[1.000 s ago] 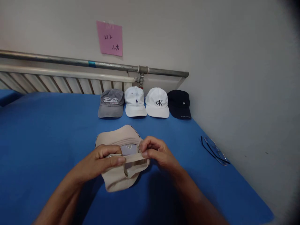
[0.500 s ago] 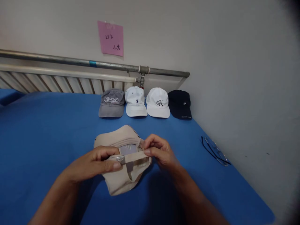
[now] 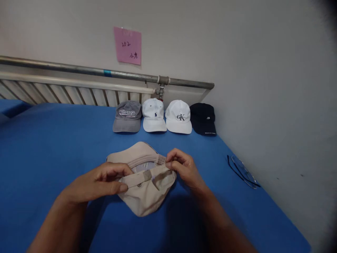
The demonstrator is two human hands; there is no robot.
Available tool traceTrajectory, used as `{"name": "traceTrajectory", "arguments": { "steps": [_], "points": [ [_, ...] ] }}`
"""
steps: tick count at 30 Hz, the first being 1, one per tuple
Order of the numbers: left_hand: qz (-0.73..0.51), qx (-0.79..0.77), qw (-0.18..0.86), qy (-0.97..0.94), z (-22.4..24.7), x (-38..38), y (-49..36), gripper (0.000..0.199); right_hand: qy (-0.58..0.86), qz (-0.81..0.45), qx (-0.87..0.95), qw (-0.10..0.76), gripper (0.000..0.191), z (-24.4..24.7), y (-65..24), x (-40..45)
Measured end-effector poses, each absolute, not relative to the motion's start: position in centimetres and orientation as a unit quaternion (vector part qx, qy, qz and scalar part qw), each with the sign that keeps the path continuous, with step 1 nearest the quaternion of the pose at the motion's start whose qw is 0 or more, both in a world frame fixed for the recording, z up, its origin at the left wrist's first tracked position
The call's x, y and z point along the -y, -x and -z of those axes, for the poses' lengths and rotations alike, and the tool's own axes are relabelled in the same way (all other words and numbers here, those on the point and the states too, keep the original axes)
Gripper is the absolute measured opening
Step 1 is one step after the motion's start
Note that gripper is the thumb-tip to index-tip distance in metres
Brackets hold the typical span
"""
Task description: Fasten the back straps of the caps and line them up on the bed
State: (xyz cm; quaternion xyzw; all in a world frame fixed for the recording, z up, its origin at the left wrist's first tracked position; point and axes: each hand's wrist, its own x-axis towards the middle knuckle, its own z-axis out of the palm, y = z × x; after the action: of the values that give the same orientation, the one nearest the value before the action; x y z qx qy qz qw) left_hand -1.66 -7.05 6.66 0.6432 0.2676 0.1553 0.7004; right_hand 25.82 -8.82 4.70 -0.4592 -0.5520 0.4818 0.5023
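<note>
A beige baseball cap (image 3: 147, 202) is between my hands above the blue bed surface, its brim pointing away and its inside partly showing. My left hand (image 3: 105, 179) pinches the left part of the back strap (image 3: 133, 180) between thumb and fingers. With thumb and fingertips, my right hand (image 3: 183, 167) grips the strap's right end by the cap's edge. A metal buckle (image 3: 147, 175) sits on the strap between the two hands. The fingertips of my left hand are partly hidden behind the strap.
Along the back stand a grey cap (image 3: 127, 117), a white cap with a small emblem (image 3: 154, 116), a white CK cap (image 3: 179, 117) and a black cap (image 3: 203, 119). Glasses (image 3: 243, 172) lie by the right wall. Behind are a radiator (image 3: 79, 95) and pipe (image 3: 79, 69).
The buckle has shifted from beside my left thumb to the strap's middle, and the rear opening looks smaller. My left hand now holds the strap left of the buckle.
</note>
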Motion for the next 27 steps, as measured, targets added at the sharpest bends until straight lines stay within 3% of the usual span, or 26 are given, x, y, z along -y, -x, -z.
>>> {"name": "traceTrajectory", "arguments": {
  "steps": [4,11,15,21,27],
  "points": [
    [-0.162,-0.272,0.703,-0.637,-6.4,7.0,1.7,0.019,0.480,-0.408,0.607,0.485,0.007,-4.5,-25.7,8.9],
    [-0.180,-0.327,0.688,-0.622,-7.0,7.3,0.7,0.011,0.402,-0.093,0.776,0.477,0.015,-5.9,-24.2,10.6],
    [-0.179,-0.316,0.696,-0.620,-7.2,7.4,0.2,0.016,0.324,-0.131,0.828,0.440,0.020,-7.1,-22.6,12.4],
    [-0.167,-0.296,0.682,-0.648,-6.4,7.7,-0.1,0.015,0.351,-0.151,0.836,0.394,0.022,-6.5,-21.7,12.5],
    [-0.150,-0.308,0.641,-0.687,-6.5,7.9,-0.3,0.021,0.354,-0.273,0.784,0.430,0.013,-6.2,-21.5,12.4]
  ]
}}
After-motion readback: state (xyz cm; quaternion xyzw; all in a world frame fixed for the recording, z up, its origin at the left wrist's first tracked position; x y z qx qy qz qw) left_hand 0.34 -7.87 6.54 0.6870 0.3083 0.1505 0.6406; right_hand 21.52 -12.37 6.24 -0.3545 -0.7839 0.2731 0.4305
